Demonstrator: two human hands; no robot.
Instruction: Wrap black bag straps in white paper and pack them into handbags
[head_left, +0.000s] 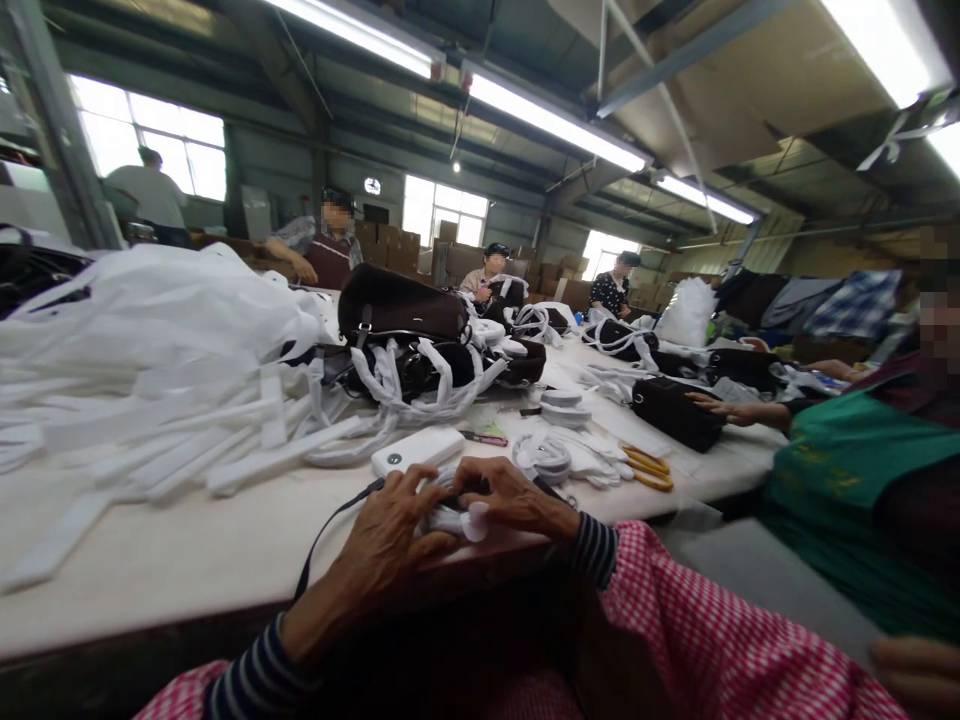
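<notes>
Workshop desk (187,565) spans frame; lower centre, left hand (382,532) and right hand (514,493) grip white bundle (445,519), apparently wrapping; next move seemingly calls for steady pinch.

Left of the left hand (382,535) I have open tabletop (195,555) — room for a low sideways pass, though a dark cord (351,502) crosses beside that wrist and white strips (180,470) heap farther out. Straight beyond both hands, a white device (416,452) and then dark bags (405,310) block me. Past the right hand (514,495), a pale coil (540,458) and yellow-handled scissors (651,468) crowd my path.
</notes>
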